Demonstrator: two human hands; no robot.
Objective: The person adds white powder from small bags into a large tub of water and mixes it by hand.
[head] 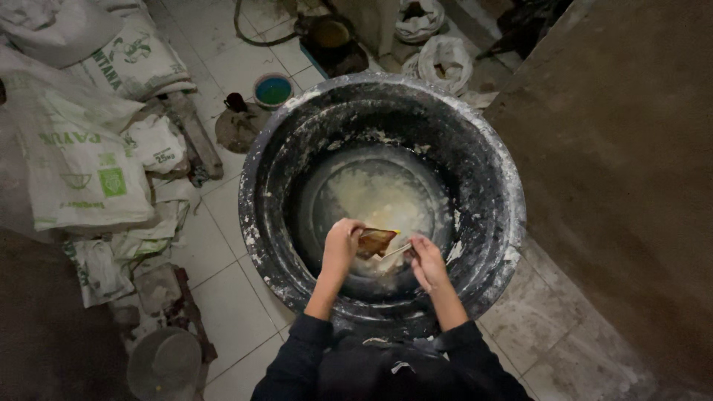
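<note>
Left hand (340, 243): closed on the brown packet (376, 241), wrist bent inward
Right hand (425, 260): pinches the packet's torn strip
Packet: over the black tub (490, 171), long axis left-right, opening pointing down

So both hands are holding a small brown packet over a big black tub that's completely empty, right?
Not quite. In the head view the black tub is not empty; it holds a pale white mass. The left hand and right hand do hold the brown packet over it.
</note>
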